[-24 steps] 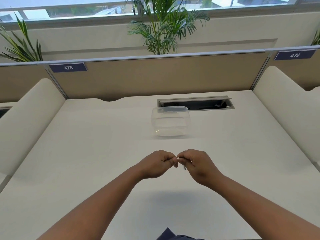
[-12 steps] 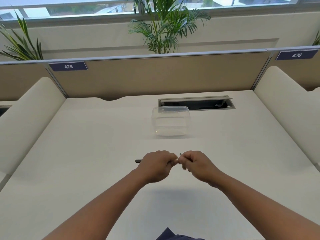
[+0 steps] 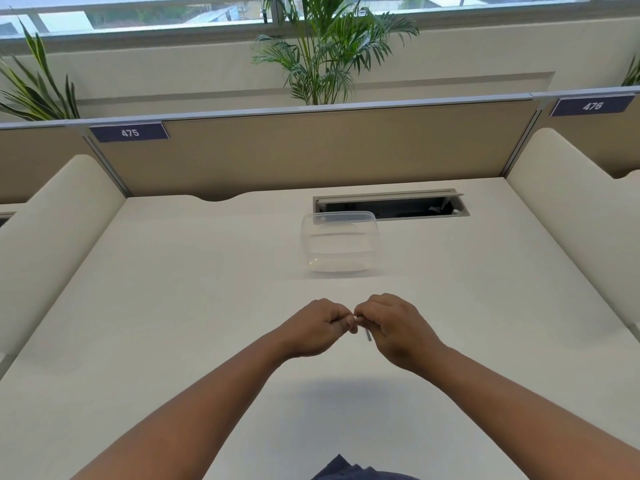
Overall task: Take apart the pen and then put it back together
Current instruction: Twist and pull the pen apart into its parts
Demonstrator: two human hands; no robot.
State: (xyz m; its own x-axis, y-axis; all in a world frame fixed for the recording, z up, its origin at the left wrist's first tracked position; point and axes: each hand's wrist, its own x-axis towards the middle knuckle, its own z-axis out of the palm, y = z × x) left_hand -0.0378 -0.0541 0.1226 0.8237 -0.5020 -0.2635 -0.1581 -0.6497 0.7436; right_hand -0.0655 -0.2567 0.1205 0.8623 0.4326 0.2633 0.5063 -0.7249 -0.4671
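- Pale desk (image 3: 173, 323) in a numbered cubicle, with beige partitions on three sides, potted palms (image 3: 325, 53) behind them under a window, and an open cable slot (image 3: 391, 204) at the back edge.
- Near the middle of the desk stands a clear plastic container (image 3: 339, 242), with nothing visible inside it, well apart from the hands.
- Both hands are raised over the desk close to the person, knuckles up and fingertips meeting.
- Left hand (image 3: 317, 327) is curled into a loose fist, pinching one end of the pen (image 3: 367, 334). Half a second ago a dark end of the pen stuck out past the left side of this fist — now nothing shows there.
- Right hand (image 3: 398, 327) is also curled and pinching. A short grey, rod-like piece now hangs out below its fingers, angled down toward the desk; half a second ago a dark tip poked up above the fingers instead.
- A small pale bit shows right where the fingertips meet.
- My reading — the hands are turning or re-gripping the pen at its joint, so either a twist-off or a twist-on is under way.
- Which of the two I cannot tell; most of the pen is hidden inside the fists.
- No loose parts lie on the desk or in the container.
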